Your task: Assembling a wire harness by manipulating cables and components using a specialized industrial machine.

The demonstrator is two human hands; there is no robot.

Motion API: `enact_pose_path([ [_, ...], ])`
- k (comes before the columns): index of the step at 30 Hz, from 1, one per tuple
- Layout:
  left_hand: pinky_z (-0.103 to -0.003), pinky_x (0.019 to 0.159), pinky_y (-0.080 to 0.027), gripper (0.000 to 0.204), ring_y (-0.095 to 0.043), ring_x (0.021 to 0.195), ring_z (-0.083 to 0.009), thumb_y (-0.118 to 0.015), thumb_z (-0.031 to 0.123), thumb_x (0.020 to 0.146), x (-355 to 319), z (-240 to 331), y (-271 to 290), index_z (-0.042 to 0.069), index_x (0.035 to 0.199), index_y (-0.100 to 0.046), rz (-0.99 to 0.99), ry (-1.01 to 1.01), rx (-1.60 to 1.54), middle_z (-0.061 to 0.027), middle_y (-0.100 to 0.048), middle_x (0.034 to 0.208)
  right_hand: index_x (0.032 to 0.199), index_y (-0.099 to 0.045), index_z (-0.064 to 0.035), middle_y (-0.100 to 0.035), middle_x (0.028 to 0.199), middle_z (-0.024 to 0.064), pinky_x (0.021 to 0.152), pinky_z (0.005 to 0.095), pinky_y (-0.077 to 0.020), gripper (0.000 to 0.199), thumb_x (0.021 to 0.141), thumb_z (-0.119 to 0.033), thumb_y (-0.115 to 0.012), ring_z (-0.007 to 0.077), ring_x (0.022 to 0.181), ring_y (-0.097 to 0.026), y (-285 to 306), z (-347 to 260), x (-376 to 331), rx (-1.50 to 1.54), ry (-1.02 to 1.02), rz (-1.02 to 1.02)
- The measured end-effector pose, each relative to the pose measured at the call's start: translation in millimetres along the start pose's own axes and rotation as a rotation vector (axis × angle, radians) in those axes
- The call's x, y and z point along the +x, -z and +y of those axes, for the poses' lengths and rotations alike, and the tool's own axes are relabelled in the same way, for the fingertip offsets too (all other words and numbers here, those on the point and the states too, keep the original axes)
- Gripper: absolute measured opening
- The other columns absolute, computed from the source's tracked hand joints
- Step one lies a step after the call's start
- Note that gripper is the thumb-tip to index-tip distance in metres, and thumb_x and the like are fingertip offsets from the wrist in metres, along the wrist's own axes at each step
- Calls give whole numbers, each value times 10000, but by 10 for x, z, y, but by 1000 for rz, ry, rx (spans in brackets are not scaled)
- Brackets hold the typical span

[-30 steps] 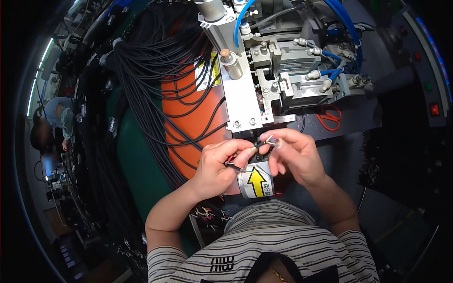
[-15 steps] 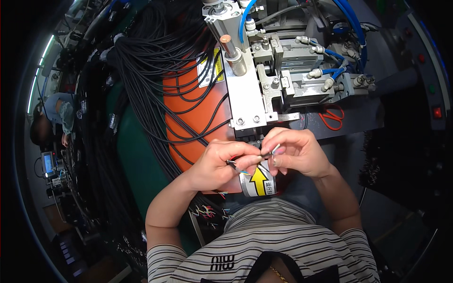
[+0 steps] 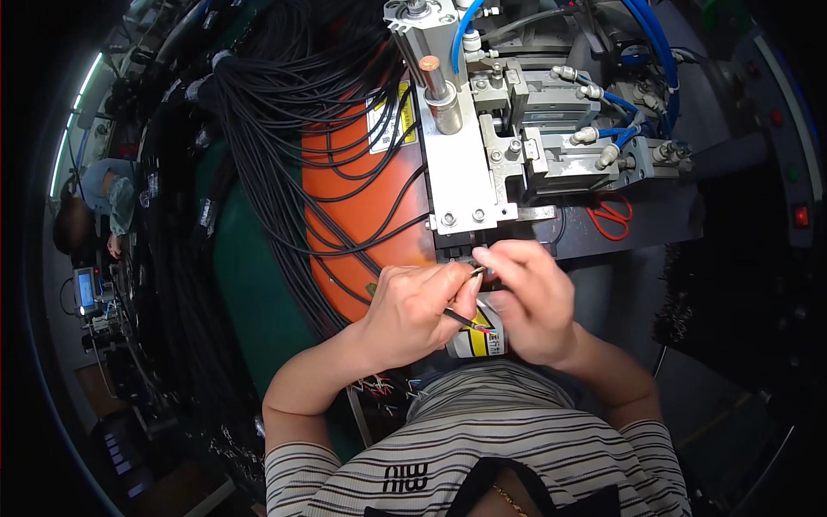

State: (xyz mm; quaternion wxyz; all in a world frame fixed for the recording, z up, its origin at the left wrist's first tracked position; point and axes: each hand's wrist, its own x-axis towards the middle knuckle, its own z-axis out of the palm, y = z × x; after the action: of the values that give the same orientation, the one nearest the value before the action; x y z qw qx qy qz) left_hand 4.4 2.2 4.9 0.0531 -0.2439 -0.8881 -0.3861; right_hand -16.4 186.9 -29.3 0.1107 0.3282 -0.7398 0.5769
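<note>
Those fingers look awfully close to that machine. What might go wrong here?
Two risks, I would guess. Both hands, left and right, pinch a thin black cable just under the metal press; if it cycled, fingertips might get nipped. Also, the hanging cable bundle drapes close to the left arm and may snag or tangle the piece being handled.

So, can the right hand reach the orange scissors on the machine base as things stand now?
Probably yes. The right hand is just below the orange scissors, with nothing lying between them. However, it pinches the thin black cable together with the left hand.
</note>
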Motion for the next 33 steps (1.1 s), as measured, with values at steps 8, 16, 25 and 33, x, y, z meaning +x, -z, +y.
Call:
enact_pose_path([
  [8,-375,470,-442,53,-575,501,-283,-638,31,856,30,-26,-10,5,842,-594,-27,76,-153,-108,-592,630,1103,-668,72,-626,1018,139,587,229,-491,224,986,-89,-566,144,771,-640,204,158,77,973,-701,-175],
  [16,-356,483,-448,47,-578,494,-244,-624,26,867,52,-58,32,1,847,-589,-145,174,-424,-105,-570,608,1016,-688,53,-656,941,129,502,211,-452,129,909,1,-637,121,642,-619,206,120,114,816,-675,-159],
  [25,-324,520,-490,269,-621,635,-233,-675,-20,777,11,42,-56,-12,1045,-651,38,-75,258,-91,-617,836,765,-613,-22,-567,744,84,491,341,-462,84,787,-64,-683,236,563,-604,246,-12,209,-443,-77,-272],
  [33,-337,591,-510,505,-617,745,-243,-693,-17,611,1,-4,-41,-31,1112,-637,-59,-56,280,-113,-598,920,792,-619,-15,-578,760,88,504,368,-468,55,785,-35,-670,284,578,-603,231,44,182,-436,-108,-304],
])
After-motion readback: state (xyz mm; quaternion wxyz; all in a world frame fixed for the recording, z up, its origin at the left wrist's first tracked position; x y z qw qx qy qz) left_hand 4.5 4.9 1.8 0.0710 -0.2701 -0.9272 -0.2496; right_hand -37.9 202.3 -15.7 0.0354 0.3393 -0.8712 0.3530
